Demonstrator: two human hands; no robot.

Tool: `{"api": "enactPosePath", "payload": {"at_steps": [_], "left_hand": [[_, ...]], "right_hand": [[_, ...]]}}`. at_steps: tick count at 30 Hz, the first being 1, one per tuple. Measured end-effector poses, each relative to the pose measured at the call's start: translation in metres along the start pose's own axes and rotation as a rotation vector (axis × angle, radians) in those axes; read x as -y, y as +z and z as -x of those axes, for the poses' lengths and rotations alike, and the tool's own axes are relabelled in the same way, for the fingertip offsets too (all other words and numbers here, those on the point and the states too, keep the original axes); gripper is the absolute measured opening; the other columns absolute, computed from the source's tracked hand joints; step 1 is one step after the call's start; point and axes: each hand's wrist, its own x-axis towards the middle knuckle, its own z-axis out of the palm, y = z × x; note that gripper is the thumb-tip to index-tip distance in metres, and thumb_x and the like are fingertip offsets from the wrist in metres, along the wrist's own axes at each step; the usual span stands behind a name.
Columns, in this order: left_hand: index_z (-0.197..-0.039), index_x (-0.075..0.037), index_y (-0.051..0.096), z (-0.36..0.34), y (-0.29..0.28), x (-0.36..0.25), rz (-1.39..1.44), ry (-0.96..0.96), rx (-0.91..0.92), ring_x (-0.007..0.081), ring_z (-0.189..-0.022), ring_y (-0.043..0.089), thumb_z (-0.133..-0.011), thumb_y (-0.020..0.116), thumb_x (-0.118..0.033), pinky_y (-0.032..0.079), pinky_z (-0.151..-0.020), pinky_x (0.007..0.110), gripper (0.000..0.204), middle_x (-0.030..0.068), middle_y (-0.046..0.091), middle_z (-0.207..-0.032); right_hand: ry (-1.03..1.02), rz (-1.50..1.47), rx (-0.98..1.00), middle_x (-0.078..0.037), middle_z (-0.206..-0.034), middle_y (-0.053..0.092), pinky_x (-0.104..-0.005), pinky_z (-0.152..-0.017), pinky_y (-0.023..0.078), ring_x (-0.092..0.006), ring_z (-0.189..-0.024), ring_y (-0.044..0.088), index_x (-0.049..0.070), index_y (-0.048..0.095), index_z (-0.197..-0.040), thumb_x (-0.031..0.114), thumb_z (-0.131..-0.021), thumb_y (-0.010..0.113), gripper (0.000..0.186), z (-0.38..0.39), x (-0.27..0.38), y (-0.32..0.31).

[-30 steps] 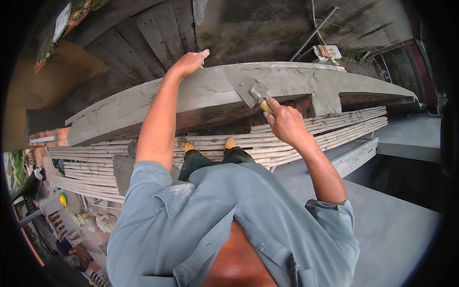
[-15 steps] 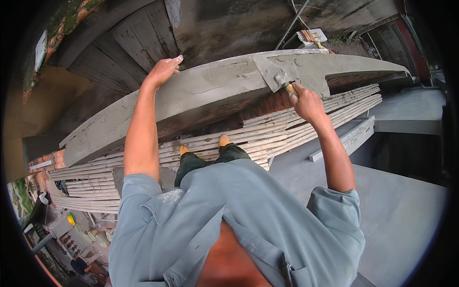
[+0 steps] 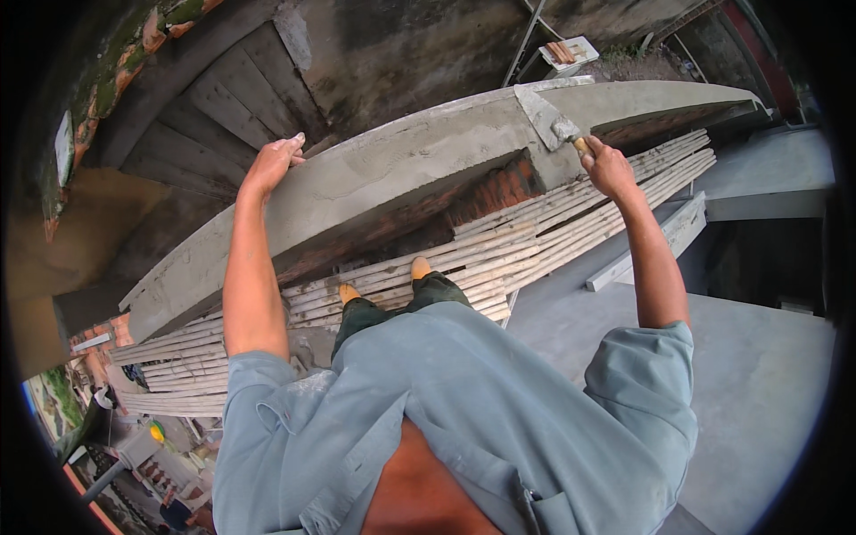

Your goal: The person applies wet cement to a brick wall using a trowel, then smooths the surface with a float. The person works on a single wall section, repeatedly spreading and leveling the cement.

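My right hand [image 3: 609, 168] is closed around the wooden handle of a pointed trowel [image 3: 539, 114]. Its wide triangular blade lies against the grey mortar-coated top of a long curved ledge [image 3: 419, 147], tip toward the far edge. Wet mortar sticks to the trowel near the handle. My left hand [image 3: 270, 167] is at the far edge of the ledge, further left, its fingers curled together and whitish at the tips. Nothing shows in it; whether it touches the ledge I cannot tell.
Beneath me, bamboo poles [image 3: 499, 245] form a narrow walkway with gaps, where my yellow boots [image 3: 420, 267] stand. Bare red brick [image 3: 495, 198] shows under the ledge. Past it are a white container [image 3: 580, 53] and wooden boards [image 3: 209, 120]. A grey concrete surface [image 3: 713, 383] lies lower right.
My right hand and the trowel have moved right along the ledge, leaving smoothed mortar behind. My left hand has shifted left and slightly nearer. The whole view has also shifted a little.
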Motion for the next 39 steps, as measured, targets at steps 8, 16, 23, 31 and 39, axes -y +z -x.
{"api": "enactPosePath", "payload": {"at_steps": [8,16,23,31,39], "left_hand": [[-0.136,0.008,0.065,0.002,0.002,-0.001,0.007,-0.002,-0.017,0.0304,-0.127,0.063,-0.103,0.058,-0.055,0.042,-0.113,0.043,0.072,0.0233,0.073,-0.128],[-0.133,0.002,0.069,0.002,0.002,-0.003,-0.038,0.013,-0.025,0.0284,-0.120,0.066,-0.101,0.060,-0.053,0.044,-0.109,0.042,0.064,0.0213,0.075,-0.123],[-0.124,0.001,0.071,0.002,0.003,-0.002,-0.052,0.046,-0.027,0.0260,-0.114,0.067,-0.101,0.062,-0.049,0.046,-0.104,0.040,0.056,0.0177,0.075,-0.116],[-0.112,0.004,0.071,0.003,0.003,-0.001,-0.051,0.074,-0.050,0.0221,-0.106,0.069,-0.102,0.062,-0.043,0.047,-0.097,0.037,0.049,0.0136,0.074,-0.108],[-0.129,0.000,0.070,-0.001,0.000,0.002,-0.064,0.031,-0.013,0.0291,-0.123,0.065,-0.101,0.062,-0.048,0.043,-0.111,0.044,0.057,0.0205,0.075,-0.123]], "right_hand": [[0.112,-0.236,0.040,-0.025,-0.125,0.072,-0.0500,-0.104,0.052,-0.0441,-0.124,0.066,0.010,0.063,-0.143,0.028,-0.103,0.062,0.044,-0.017,-0.059,0.013],[0.474,-0.755,0.173,-0.007,-0.065,0.053,-0.0388,-0.039,0.041,-0.0180,-0.045,0.052,0.003,0.058,-0.119,0.029,-0.112,0.049,0.028,-0.007,-0.054,0.007],[0.235,-0.633,0.332,-0.014,-0.078,0.066,-0.0380,-0.045,0.050,-0.0200,-0.051,0.060,-0.005,0.057,-0.136,0.030,-0.112,0.052,0.042,0.023,0.058,-0.002],[-0.094,-0.203,0.144,-0.029,-0.111,0.073,-0.0548,-0.093,0.054,-0.0458,-0.107,0.070,0.001,0.062,-0.133,0.028,-0.106,0.057,0.038,0.048,0.101,0.005],[0.249,-0.232,0.099,-0.022,-0.091,0.072,-0.0484,-0.068,0.056,-0.0366,-0.077,0.071,0.006,0.061,-0.139,0.032,-0.109,0.055,0.041,-0.008,-0.003,0.000]]}}
